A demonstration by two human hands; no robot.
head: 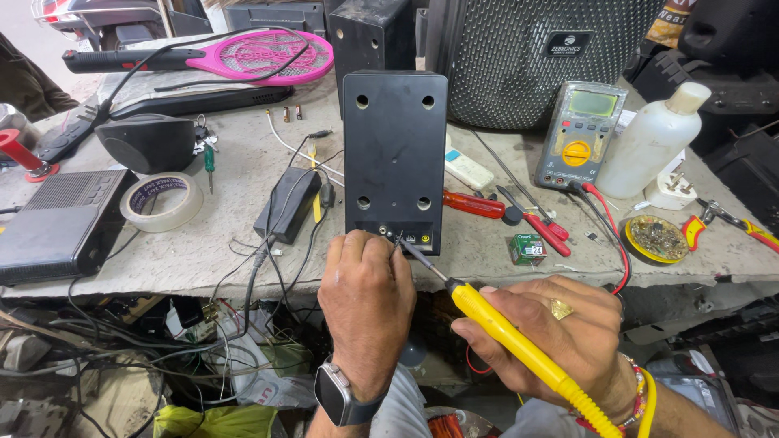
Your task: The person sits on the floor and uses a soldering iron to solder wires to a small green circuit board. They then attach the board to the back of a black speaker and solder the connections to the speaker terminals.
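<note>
A black speaker box (394,154) stands upright at the front edge of the grey workbench (243,235), its back panel with screw holes facing me. My left hand (367,304) rests against the panel's lower edge, fingers pinching a thin wire by the small sockets. My right hand (560,332) grips a yellow soldering iron (511,337); its dark tip (410,250) touches the bottom of the panel next to my left fingers.
On the bench: a multimeter (580,134) with red lead, a white bottle (649,142), red-handled screwdriver (475,204) and pliers (540,223), a tape roll (161,201), a black adapter (286,204), a radio (61,223), a pink racket-shaped swatter (251,55). Tangled cables hang below.
</note>
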